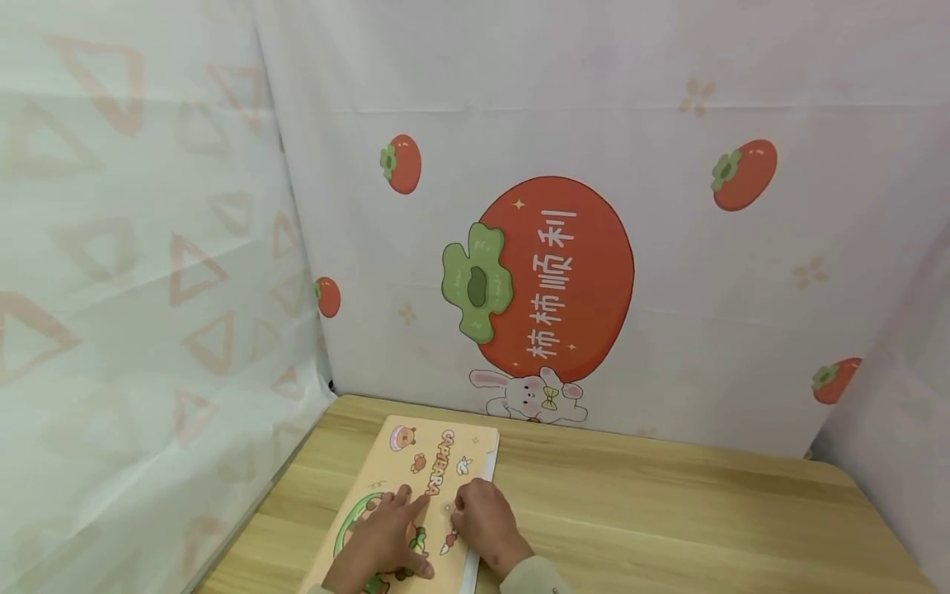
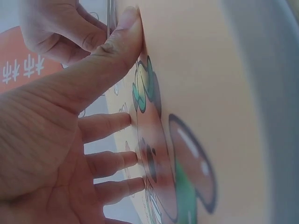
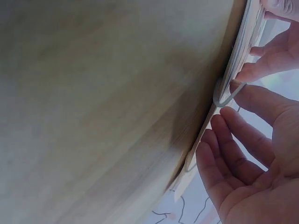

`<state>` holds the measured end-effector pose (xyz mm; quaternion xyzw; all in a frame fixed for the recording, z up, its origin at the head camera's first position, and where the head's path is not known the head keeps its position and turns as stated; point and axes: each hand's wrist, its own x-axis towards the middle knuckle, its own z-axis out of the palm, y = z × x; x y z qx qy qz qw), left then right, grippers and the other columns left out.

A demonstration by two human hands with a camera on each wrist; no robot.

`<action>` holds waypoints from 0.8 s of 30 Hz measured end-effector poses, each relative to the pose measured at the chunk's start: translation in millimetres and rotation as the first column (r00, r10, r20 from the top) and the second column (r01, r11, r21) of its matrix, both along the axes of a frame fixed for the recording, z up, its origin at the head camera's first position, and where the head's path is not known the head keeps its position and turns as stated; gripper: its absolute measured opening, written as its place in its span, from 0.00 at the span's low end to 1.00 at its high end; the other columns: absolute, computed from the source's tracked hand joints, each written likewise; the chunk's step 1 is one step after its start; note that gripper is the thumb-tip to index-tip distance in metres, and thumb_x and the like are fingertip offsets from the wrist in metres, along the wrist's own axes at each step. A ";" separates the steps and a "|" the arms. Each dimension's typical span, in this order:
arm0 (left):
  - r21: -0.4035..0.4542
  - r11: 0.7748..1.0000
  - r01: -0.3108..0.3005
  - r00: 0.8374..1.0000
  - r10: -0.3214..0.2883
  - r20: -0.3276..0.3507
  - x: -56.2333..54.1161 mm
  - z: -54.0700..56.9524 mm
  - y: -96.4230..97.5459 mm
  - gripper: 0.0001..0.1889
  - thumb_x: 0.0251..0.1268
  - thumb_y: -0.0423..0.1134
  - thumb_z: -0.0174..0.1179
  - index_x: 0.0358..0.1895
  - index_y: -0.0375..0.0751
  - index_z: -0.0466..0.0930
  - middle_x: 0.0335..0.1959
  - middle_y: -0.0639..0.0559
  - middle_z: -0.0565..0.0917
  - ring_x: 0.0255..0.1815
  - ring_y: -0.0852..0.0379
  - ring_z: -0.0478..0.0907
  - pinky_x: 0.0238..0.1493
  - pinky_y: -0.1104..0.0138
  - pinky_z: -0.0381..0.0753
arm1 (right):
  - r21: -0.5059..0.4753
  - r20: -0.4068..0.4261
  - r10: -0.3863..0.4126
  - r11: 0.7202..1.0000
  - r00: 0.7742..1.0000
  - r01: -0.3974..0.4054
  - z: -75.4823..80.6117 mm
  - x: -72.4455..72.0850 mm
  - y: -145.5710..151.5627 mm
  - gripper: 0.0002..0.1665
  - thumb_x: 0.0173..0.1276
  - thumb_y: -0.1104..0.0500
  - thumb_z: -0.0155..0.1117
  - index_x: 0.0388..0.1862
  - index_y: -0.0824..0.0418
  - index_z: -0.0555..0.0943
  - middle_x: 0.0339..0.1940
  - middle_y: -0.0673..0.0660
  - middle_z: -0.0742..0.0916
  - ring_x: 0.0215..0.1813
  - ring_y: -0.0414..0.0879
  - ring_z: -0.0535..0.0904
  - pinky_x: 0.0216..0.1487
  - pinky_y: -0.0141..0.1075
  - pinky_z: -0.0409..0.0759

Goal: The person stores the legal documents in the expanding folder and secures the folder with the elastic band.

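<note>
A cream file folder (image 1: 416, 441) with cartoon capybara pictures and the printed word CAPIBARA lies flat on the table. My left hand (image 1: 382, 536) rests on its cover, fingers spread and fairly straight, thumb and fingertips touching the surface, as the left wrist view also shows. Over the folder's right edge is my right hand (image 1: 484, 518), fingers bent, beside a small round button (image 1: 447, 509) on the cover. In the right wrist view, a thin pale band (image 3: 226, 101) loops round the folder's edge, and the thumb and index finger of that hand hold it.
The wooden table (image 1: 668, 503) stretches away to the right of the folder. A white cloth printed with persimmons and a rabbit (image 1: 527, 396) hangs behind it. Another cloth with triangles (image 1: 193, 272) hangs along the left side.
</note>
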<state>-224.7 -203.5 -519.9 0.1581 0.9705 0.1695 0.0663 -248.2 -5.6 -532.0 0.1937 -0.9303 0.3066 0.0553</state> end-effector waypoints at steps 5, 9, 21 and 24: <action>0.019 1.000 0.015 1.000 -0.015 0.008 1.0 2.4 -1.0 0.56 0.32 0.61 0.83 0.72 0.39 0.75 0.58 0.41 0.74 0.51 0.38 0.72 0.32 0.33 0.76 | 0.063 -0.005 0.033 0.997 0.999 -0.032 3.5 -0.4 -4.7 0.12 0.57 0.67 0.74 0.21 0.58 0.79 0.26 0.48 0.74 0.28 0.39 0.69 0.30 0.35 0.74; 0.021 0.999 0.025 1.000 -0.025 0.011 -1.3 -1.6 -1.0 0.56 0.32 0.61 0.83 0.72 0.40 0.75 0.56 0.43 0.74 0.49 0.40 0.71 0.32 0.37 0.77 | 0.091 -0.028 0.037 0.995 0.999 -0.035 2.7 -2.5 -5.8 0.15 0.57 0.66 0.75 0.20 0.57 0.77 0.25 0.48 0.74 0.27 0.39 0.69 0.29 0.34 0.73; 0.002 0.999 0.045 0.999 -0.045 0.015 -2.5 -2.6 -0.3 0.57 0.34 0.61 0.82 0.73 0.37 0.74 0.68 0.34 0.71 0.65 0.21 0.67 0.44 0.29 0.75 | 0.182 -0.048 0.014 0.983 0.999 -0.005 2.0 -7.9 -18.8 0.09 0.57 0.66 0.77 0.25 0.61 0.83 0.26 0.50 0.76 0.29 0.42 0.72 0.30 0.36 0.75; 0.000 0.998 0.056 0.998 -0.056 0.005 -2.3 -3.6 -0.3 0.56 0.35 0.61 0.82 0.73 0.38 0.74 0.67 0.35 0.72 0.63 0.23 0.69 0.43 0.32 0.76 | 0.215 -0.040 0.007 0.977 0.999 0.002 3.3 -8.7 -21.4 0.06 0.58 0.65 0.77 0.27 0.62 0.85 0.26 0.51 0.77 0.30 0.42 0.73 0.31 0.37 0.77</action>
